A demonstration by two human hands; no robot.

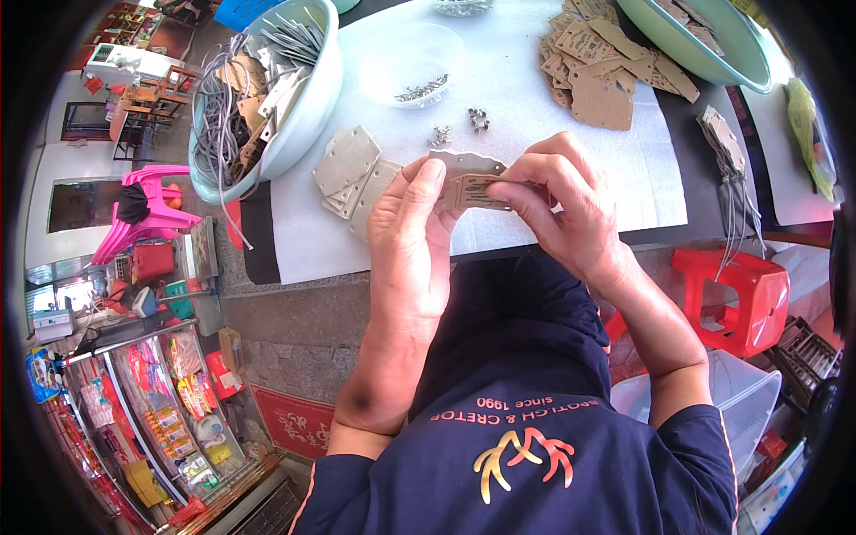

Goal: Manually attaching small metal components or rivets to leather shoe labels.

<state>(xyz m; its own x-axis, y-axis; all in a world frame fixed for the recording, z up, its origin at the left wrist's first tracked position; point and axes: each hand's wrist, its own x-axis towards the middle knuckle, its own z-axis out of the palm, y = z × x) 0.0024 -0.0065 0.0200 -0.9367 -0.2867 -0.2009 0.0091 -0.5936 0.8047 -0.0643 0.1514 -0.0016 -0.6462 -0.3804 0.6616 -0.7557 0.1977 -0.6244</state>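
Both hands meet just above the table's (499, 89) near edge, and I see them share one small brown cardboard tag (475, 191). Left hand (412, 234) has its grip clamped on the tag's left end, thumb on top; right hand (560, 207) pinches the right end. Its long axis runs left to right between them, both equally near. Grey plates (346, 160) lie just left of the tag, metal rivets (440, 136) beyond it.

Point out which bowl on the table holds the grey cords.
The pale green bowl at the table's left edge: grey cords spill over its rim. The green bowl at upper right holds only brown card tags.
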